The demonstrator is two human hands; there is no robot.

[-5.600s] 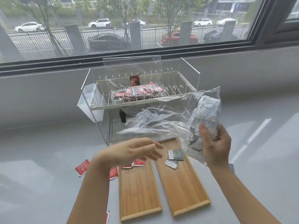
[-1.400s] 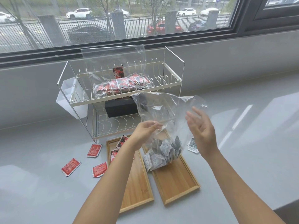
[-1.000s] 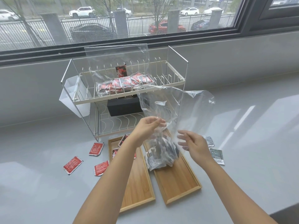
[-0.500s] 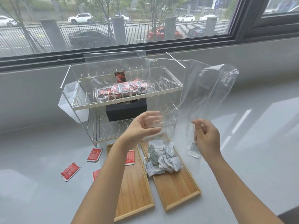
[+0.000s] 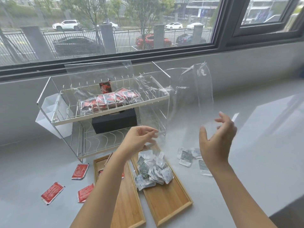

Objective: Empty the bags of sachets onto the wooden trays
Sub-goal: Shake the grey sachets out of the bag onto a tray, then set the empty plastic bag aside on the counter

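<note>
An empty clear plastic bag (image 5: pixel 189 99) hangs upright in the air above the right wooden tray (image 5: pixel 172 199). My left hand (image 5: pixel 139 139) pinches its lower left edge. My right hand (image 5: pixel 217 139) is beside the bag's lower right edge with fingers spread and holds nothing. A pile of grey and white sachets (image 5: pixel 153 170) lies at the far end of the right tray. The left wooden tray (image 5: pixel 130 204) has red sachets (image 5: pixel 100 172) at its far end, mostly hidden by my left arm. A second bag of red sachets (image 5: pixel 108 101) lies on the rack's upper shelf.
The white wire rack (image 5: pixel 105 112) stands behind the trays, with a black box (image 5: pixel 115 122) on its lower shelf and a white cup (image 5: pixel 49 116) on its left side. Loose red sachets (image 5: pixel 52 192) lie left of the trays, loose grey sachets (image 5: pixel 185 157) right of them.
The grey sachets dropped out of the bag onto the right tray, a few onto the counter. The empty bag rose, and my right hand spread its fingers.
</note>
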